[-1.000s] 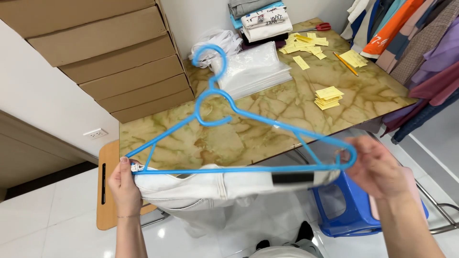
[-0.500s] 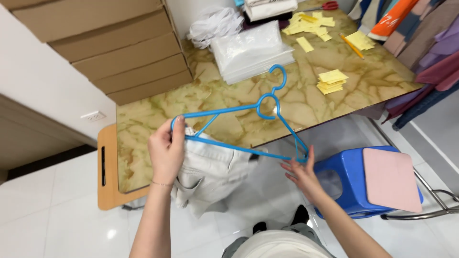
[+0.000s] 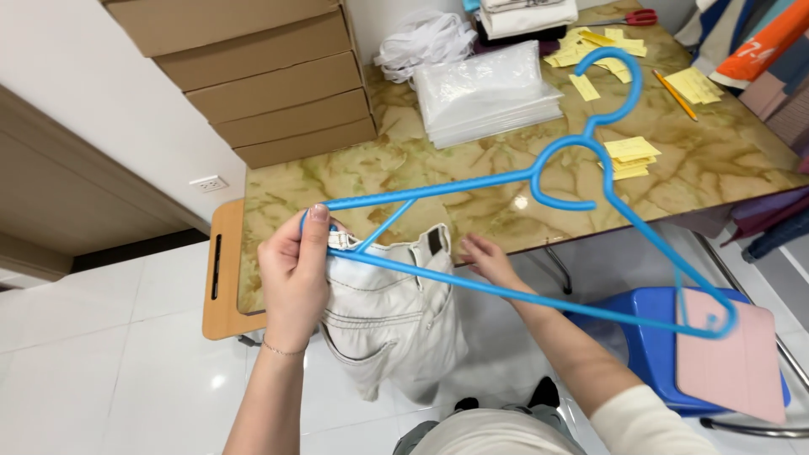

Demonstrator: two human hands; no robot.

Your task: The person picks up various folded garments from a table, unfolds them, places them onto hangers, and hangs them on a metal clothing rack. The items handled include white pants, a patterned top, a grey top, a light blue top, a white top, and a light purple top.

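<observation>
- My left hand [image 3: 293,274] is clamped around one end of the bright blue plastic clothes hanger [image 3: 539,181], thumb on top, fingers curled shut, and the waistband of the off-white denim garment [image 3: 396,316] is pinched in the same grip.
- I see the hanger stretching from that hand across the view to the right: its hook sits up over the yellow-green marbled tabletop [image 3: 472,160], and its far shoulder ends down over the pale pink flat pad [image 3: 729,362].
- The garment hangs from the hanger's left end, bunched, below the table's near edge and above the white tiled floor [image 3: 101,371].
- My right hand [image 3: 489,261] reaches in under the hanger's lower bar, fingers stretched out and slightly apart, just beside the garment's waistband; I cannot tell whether the fingertips touch the cloth.
- The pink pad lies on a blue plastic stool [image 3: 649,345] at the right, next to the table.
- On the table I see a stack of clear plastic bags [image 3: 489,93], loose yellow paper slips [image 3: 628,156] and an orange pencil [image 3: 674,94].
- Brown cardboard boxes [image 3: 270,84] are stacked at the table's far left, against the wall.
- A light wooden board [image 3: 221,270] sticks out at the table's left edge.
</observation>
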